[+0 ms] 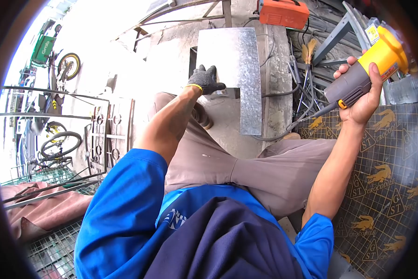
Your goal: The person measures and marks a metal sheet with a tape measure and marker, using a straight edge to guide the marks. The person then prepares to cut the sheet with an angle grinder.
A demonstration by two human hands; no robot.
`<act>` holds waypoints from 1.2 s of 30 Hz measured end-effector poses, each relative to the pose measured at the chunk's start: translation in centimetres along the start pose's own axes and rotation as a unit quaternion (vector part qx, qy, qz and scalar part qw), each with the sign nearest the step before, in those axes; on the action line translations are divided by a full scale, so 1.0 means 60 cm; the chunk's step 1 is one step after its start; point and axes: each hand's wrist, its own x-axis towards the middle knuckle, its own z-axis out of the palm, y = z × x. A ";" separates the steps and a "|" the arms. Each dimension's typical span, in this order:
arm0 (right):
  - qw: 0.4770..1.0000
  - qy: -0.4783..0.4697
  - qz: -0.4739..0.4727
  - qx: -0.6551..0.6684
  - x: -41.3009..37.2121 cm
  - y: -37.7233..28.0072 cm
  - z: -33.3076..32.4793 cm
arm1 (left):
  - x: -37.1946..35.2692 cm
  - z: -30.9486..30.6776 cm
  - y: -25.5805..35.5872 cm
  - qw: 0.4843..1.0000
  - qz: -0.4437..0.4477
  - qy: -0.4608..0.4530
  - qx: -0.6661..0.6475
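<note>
My left hand (205, 80), in a dark grey glove with a yellow band at the wrist, lies with its fingers spread on the near left part of a metal sheet (251, 83). The sheet has a cut-out at its near left corner, so a narrow strip runs toward me. My bare right hand (368, 93) is raised at the right, wrapped round the grey body of a yellow and grey power tool (381, 53). A cord leaves the tool's lower end. The tool's far end is partly lost in the dark frame edge.
An orange machine (283, 13) stands beyond the sheet. A grey metal frame (337, 37), cables and a broom (308, 51) are at the right, above a printed board (371, 186). Metal grilles (107, 135) and bicycles (60, 139) stand at the left.
</note>
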 end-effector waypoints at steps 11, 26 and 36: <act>0.999 -0.010 0.049 0.005 0.012 0.025 0.003 | -0.013 0.023 0.000 0.998 0.026 0.039 0.049; 0.996 -0.022 0.086 -0.025 0.028 0.053 0.030 | -0.024 0.018 0.034 0.994 0.066 0.062 0.068; 0.993 -0.024 0.106 -0.053 0.032 0.067 0.041 | 0.004 -0.005 0.039 0.995 -0.090 0.031 -0.025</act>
